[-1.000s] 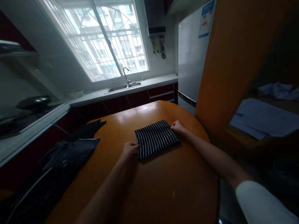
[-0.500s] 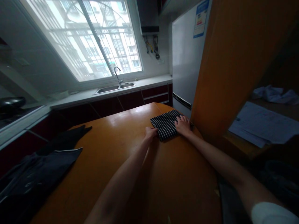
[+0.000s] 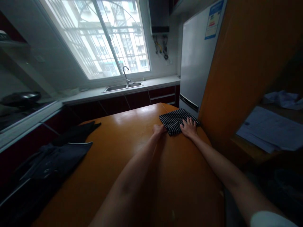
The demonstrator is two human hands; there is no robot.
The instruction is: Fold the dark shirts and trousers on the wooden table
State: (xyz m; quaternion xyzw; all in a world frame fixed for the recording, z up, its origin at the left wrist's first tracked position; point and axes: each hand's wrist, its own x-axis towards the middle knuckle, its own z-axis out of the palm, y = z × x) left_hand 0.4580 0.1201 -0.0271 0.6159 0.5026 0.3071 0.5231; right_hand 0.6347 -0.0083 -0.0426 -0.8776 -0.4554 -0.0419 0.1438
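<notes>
A black cloth with white stripes [image 3: 174, 121], folded into a flat piece, lies near the far right corner of the orange-brown wooden table [image 3: 132, 148]. My left hand [image 3: 159, 129] is closed at the cloth's left edge, pinching its near left corner. Spread on top of the cloth's near right part, my right hand [image 3: 188, 127] lies flat with its fingers apart. What garment or cloth it is, I cannot tell.
Dark garments [image 3: 56, 160] lie along the table's left edge. Beyond the table stand a counter with a sink [image 3: 123, 87] and a white fridge [image 3: 199, 53]. A wooden panel [image 3: 239, 63] rises at the right, with papers [image 3: 272, 129] on a shelf beside it.
My right hand's fingers have spread wider on the striped cloth, and more of the cloth shows to their right. My left hand stays at its left edge. The view has shifted slightly.
</notes>
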